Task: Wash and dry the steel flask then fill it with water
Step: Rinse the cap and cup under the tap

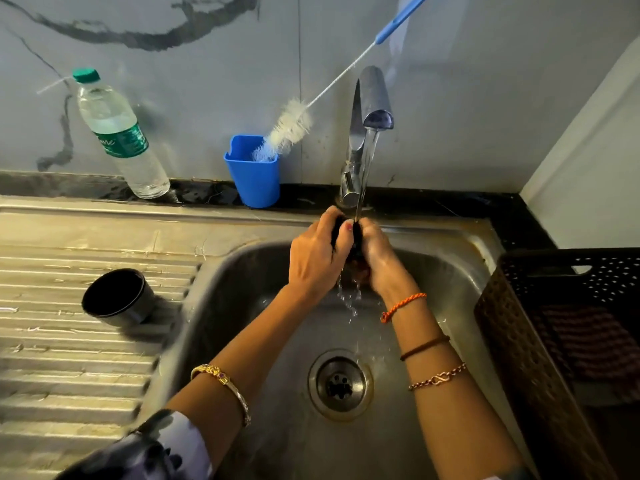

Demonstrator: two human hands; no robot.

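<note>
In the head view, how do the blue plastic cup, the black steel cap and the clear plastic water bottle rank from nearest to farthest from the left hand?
Measured from the left hand:
1. Blue plastic cup, behind the sink, up and slightly left of the hand.
2. Black steel cap, on the ribbed drainboard, far to the left.
3. Clear plastic water bottle, leaning on the wall at upper left.

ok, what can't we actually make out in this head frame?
- Dark object under the tap: both the left hand and the right hand wrap it, so it cannot be identified.
- Brush handle: cut off by the top edge.
- Basket: cut off at the right edge; the striped cloth inside is dim.
- Bottle label: too small to read.
- Dark cup on the drainboard: interior in shadow.
</note>
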